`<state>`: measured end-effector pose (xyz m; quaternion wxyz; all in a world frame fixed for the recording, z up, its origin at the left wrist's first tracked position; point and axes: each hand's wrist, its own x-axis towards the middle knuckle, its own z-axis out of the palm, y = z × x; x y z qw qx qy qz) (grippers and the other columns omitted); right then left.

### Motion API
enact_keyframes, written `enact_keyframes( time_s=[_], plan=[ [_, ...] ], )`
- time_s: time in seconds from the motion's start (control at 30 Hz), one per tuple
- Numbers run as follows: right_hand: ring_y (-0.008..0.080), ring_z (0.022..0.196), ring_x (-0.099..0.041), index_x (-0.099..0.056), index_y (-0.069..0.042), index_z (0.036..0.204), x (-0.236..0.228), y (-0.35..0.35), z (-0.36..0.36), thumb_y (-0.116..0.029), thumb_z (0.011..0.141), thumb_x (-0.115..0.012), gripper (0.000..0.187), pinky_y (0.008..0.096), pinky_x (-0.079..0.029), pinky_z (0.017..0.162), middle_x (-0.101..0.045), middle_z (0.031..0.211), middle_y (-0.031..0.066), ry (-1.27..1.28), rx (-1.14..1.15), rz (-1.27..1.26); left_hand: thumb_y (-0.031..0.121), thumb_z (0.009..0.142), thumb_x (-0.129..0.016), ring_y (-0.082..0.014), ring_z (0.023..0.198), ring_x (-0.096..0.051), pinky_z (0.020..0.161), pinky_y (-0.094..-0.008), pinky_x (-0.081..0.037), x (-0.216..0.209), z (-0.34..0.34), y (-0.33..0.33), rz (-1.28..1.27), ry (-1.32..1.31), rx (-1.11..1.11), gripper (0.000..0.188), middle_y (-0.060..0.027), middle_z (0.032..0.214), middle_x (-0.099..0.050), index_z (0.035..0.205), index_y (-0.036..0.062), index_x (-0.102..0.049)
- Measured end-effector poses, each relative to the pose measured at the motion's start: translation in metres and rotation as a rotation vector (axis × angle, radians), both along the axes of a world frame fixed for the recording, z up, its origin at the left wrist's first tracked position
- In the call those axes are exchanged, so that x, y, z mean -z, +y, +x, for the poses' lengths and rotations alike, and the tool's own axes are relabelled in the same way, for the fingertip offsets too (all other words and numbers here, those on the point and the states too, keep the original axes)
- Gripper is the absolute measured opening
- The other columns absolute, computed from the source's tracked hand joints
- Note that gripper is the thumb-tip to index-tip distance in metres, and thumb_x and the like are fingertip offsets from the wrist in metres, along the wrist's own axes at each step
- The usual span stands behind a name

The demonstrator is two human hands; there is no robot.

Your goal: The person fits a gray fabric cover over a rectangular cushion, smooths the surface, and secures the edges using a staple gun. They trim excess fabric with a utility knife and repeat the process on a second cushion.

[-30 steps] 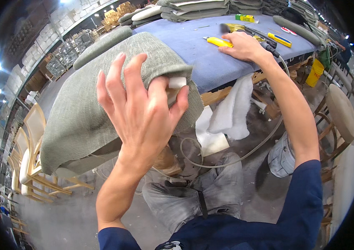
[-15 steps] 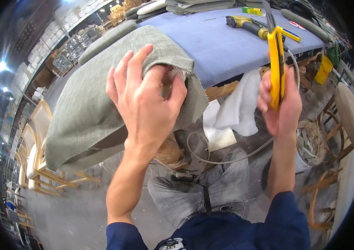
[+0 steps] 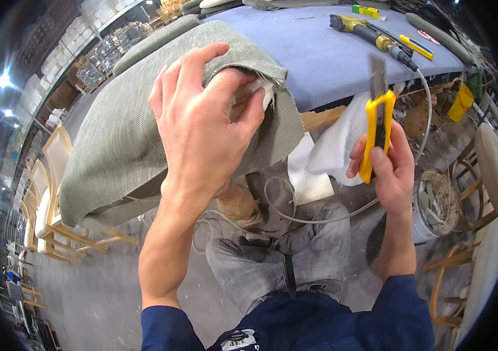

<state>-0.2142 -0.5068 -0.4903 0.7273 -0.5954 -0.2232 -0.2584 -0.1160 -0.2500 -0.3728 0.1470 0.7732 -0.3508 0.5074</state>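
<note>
A seat pad covered in grey-green upholstery fabric (image 3: pixel 114 111) hangs over the near left edge of the blue-covered table. My left hand (image 3: pixel 202 111) is at its corner, with the thumb and index finger closed on the folded fabric edge. A bit of white padding (image 3: pixel 267 92) shows beside the thumb; what lies deeper in the fold is hidden. Right of the pad and apart from it, my right hand (image 3: pixel 392 169) grips a yellow snap-off utility knife (image 3: pixel 367 165). Its blade is out and points away from me, slightly blurred.
On the blue table (image 3: pixel 301 52) lie a nail gun (image 3: pixel 372 38) with a hose, a yellow-and-blue pen-like tool (image 3: pixel 417 47) and a green-yellow box (image 3: pixel 369 11). White wadding (image 3: pixel 331 152) hangs below the table edge. A bucket of scraps (image 3: pixel 433 205) and wooden chairs (image 3: pixel 55 193) stand around.
My right hand has lowered and drawn nearer to me, tilting the knife. The left hand keeps its hold on the fabric corner, where more white padding now shows.
</note>
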Motion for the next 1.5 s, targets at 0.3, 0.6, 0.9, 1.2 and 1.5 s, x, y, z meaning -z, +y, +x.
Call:
enact_keyframes(
  time_s=[0.3, 0.6, 0.9, 1.2, 1.5],
  plan=[
    [0.0274, 0.070, -0.059, -0.062, -0.004, 0.145, -0.037, 0.008, 0.001, 0.012, 0.086, -0.068, 0.061, 0.0371, -0.051, 0.065, -0.063, 0.093, 0.0144, -0.321, 0.607, -0.825, 0.016, 0.070, -0.087, -0.0330, 0.122, -0.059, 0.108, -0.0477, -0.037, 0.009, 0.010, 0.008, -0.023, -0.078, 0.152, 0.019, -0.0085, 0.129, -0.065, 0.084, 0.0127, -0.076],
    [0.0238, 0.069, -0.056, -0.063, -0.006, 0.145, -0.045, 0.008, 0.013, 0.009, 0.087, -0.069, 0.060, 0.0346, -0.049, 0.063, -0.058, 0.088, 0.0116, -0.369, 0.632, -0.875, 0.011, 0.069, -0.087, -0.0328, 0.122, -0.060, 0.102, -0.0450, -0.039, 0.012, 0.009, 0.012, 0.080, -0.215, 0.127, 0.016, -0.0087, 0.124, -0.063, 0.081, 0.0101, -0.077],
    [0.0223, 0.076, -0.058, -0.062, 0.002, 0.143, -0.067, 0.001, 0.020, 0.009, 0.093, -0.063, 0.050, 0.0313, -0.049, 0.070, -0.066, 0.101, 0.0137, -0.384, 0.649, -1.077, 0.012, 0.068, -0.087, -0.0292, 0.117, -0.058, 0.098, -0.0420, -0.040, 0.012, 0.008, 0.015, 0.161, -0.245, 0.123, 0.019, -0.0077, 0.124, -0.063, 0.085, 0.0132, -0.080],
    [0.0257, 0.100, -0.066, -0.060, 0.001, 0.146, -0.084, -0.021, 0.020, 0.002, 0.096, -0.062, 0.050, 0.0340, -0.052, 0.089, -0.070, 0.128, 0.0168, -0.293, 0.524, -1.183, 0.010, 0.070, -0.081, -0.0303, 0.096, -0.055, 0.082, -0.0439, -0.039, 0.008, 0.016, 0.016, 0.173, -0.348, 0.157, 0.012, -0.0131, 0.113, -0.063, 0.074, 0.0098, -0.070],
    [0.0238, 0.093, -0.065, -0.061, -0.002, 0.145, -0.098, -0.032, 0.029, 0.004, 0.096, -0.060, 0.049, 0.0327, -0.051, 0.082, -0.070, 0.119, 0.0145, -0.377, 0.482, -1.333, 0.008, 0.066, -0.082, -0.0302, 0.097, -0.055, 0.082, -0.0444, -0.039, 0.014, 0.030, 0.018, 0.175, -0.454, 0.211, 0.015, -0.0132, 0.115, -0.063, 0.073, 0.0101, -0.068]
  ],
)
